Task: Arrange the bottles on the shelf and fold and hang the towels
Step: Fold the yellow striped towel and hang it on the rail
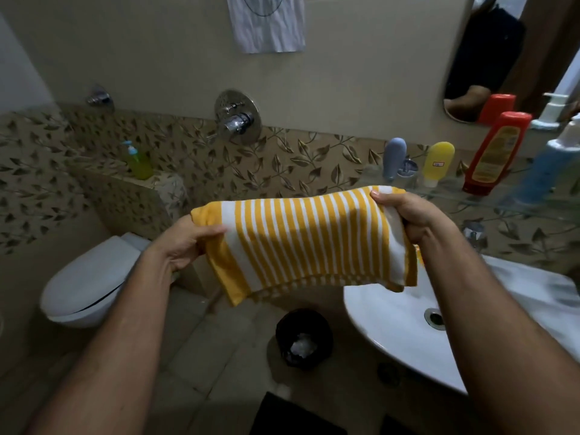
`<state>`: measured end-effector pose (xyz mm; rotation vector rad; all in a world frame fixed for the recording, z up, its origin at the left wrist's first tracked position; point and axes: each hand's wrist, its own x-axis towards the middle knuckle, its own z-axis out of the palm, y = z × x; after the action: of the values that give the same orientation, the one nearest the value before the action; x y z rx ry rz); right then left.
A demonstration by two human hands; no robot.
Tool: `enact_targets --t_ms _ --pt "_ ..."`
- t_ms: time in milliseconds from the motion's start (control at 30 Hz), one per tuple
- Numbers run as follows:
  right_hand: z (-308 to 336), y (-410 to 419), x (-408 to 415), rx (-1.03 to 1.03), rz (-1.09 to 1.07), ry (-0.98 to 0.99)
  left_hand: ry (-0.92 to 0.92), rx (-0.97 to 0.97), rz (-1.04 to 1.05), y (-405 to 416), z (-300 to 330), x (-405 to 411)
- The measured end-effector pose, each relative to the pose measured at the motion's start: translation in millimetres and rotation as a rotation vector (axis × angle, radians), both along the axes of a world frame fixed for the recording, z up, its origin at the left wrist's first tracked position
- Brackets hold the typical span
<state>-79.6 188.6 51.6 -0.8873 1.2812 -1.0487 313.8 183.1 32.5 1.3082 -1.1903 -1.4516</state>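
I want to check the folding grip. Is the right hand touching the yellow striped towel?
Touching. The head view shows the right hand gripping the right end of the yellow striped towel, its thumb pressed on the top edge.

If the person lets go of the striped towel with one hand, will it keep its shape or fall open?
The towel looks soft: it sags between the left hand and the right hand. Released on one side, it would probably droop and partly unfold. It seems light and easy to pinch.

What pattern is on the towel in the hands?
Yellow and white stripes on the towel, clearest in the head view.
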Motion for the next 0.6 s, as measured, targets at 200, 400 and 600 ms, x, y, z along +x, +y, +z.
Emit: enact_targets --t_ms 200,400,600 --pt "12.2 -2.6 7.8 -0.003 0.026 0.108 -0.191 -0.038 0.152 -2.9 -13.2 3.9" --pt "5.0 -11.3 15.8 -0.024 -0.058 0.168 -0.034 -0.076 0.487 -8.3 -24.4 -9.3" --pt "-3.3 -11.6 14.4 0.164 -0.093 0.089 -0.084 -0.127 0.366 -8.4 -28.1 -10.6"
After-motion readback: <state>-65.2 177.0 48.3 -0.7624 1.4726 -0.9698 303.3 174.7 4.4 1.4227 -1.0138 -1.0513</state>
